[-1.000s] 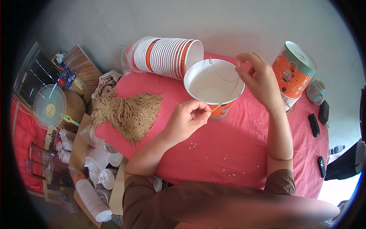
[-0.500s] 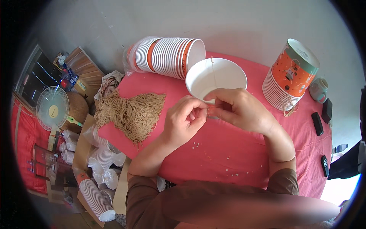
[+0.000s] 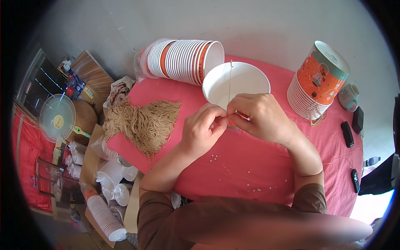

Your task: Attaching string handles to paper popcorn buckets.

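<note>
A white-lined paper bucket [image 3: 214, 85] stands mouth up on the pink-covered table. A thin tan cord [image 3: 230, 81] runs from its far rim across the opening to my fingers at the near rim. My left hand [image 3: 202, 130] is closed in a pinch on the cord's end there. Right beside it, fingertips nearly touching, my right hand [image 3: 264, 118] also pinches the cord. My fingers hide the exact grip and most of the bucket's orange outer wall. A thick bundle of tan cords [image 3: 143, 125] lies left of my left hand.
Behind the bucket lies a bagged stack of paper buckets [image 3: 183, 62]. At right stands an upside-down bucket stack [image 3: 318, 83], near a mug [image 3: 348, 98] and a remote control [image 3: 355, 181]. Small white dots [image 3: 258, 190] are scattered near me. Left of the table sit a cardboard box [image 3: 132, 208] and a fan [image 3: 57, 121].
The cord over the bucket's mouth looks straighter and tauter than before. My right hand has shifted slightly upward, its fingers drawn closer to the left hand's fingertips.
</note>
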### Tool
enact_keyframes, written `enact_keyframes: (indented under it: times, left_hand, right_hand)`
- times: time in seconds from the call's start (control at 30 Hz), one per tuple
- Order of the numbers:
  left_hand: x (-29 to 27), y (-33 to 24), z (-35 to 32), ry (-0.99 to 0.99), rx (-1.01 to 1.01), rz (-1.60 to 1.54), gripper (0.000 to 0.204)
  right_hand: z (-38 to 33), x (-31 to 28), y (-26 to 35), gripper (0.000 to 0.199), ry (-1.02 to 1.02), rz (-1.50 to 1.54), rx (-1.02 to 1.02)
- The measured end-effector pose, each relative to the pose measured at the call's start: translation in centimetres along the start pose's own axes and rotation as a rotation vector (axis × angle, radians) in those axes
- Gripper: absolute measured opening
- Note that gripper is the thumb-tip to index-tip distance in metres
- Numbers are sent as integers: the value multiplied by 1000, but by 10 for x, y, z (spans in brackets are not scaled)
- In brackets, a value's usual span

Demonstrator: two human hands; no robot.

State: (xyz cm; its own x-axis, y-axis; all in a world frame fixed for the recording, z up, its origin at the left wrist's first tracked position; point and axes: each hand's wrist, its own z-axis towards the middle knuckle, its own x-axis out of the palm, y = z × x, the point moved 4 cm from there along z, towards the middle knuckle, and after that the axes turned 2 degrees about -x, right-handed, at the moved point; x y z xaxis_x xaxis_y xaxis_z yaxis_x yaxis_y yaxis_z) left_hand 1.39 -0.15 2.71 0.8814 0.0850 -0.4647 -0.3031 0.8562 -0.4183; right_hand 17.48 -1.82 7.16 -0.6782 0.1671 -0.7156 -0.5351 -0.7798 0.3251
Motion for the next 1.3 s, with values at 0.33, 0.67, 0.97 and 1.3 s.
enact_keyframes:
  times: [0.33, 0.67, 0.97, 1.3]
  left_hand:
    - [13, 11, -1, 143, -67, 116, 23]
    - [8, 1, 1, 62, 306, 229, 24]
    - [4, -2, 0, 19, 431, 261, 20]
    - [4, -1, 1, 18, 423, 246, 22]
  right_hand:
    - [0, -18, -37, 7, 36, 47, 246]
    - [-6, -10, -30, 8, 288, 8, 171]
    - [-8, -12, -20, 7, 337, 42, 148]
    - [-9, -9, -20, 7, 342, 13, 105]
